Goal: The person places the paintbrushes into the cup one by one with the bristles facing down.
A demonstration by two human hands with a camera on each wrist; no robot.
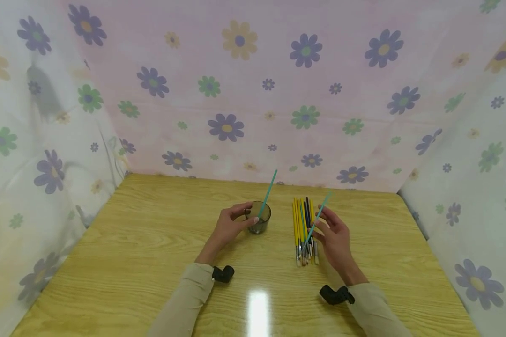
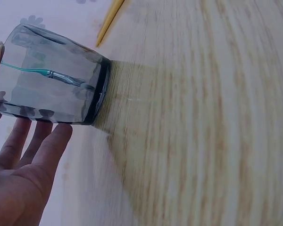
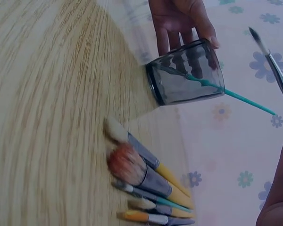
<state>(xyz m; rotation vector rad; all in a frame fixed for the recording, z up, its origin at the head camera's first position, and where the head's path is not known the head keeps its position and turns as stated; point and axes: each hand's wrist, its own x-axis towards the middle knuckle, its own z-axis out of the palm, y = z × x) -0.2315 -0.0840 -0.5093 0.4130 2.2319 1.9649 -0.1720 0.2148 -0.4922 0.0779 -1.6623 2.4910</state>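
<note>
A dark transparent glass point(image 1: 259, 228) stands upright on the table, held by my left hand point(image 1: 229, 227) with the thumb at its near rim and the fingers along its other side. Inside the glass leans a teal paintbrush point(image 1: 270, 189); through the wall its bristle end shows down near the base, in the left wrist view. My right hand point(image 1: 336, 241) pinches another teal paintbrush point(image 1: 323, 206) above the pile, handle end up and away. Its dark-tipped bristles point(image 3: 259, 40) show in the right wrist view. Beneath that hand lies a row of paintbrushes point(image 1: 297, 224).
Most brushes in the row have yellow handles, others dark or teal, with bristles toward me. One has a broad reddish head point(image 3: 126, 164). The wood-grain table point(image 1: 152, 252) ends at a flower-printed cloth point(image 1: 257, 103) behind and on both sides.
</note>
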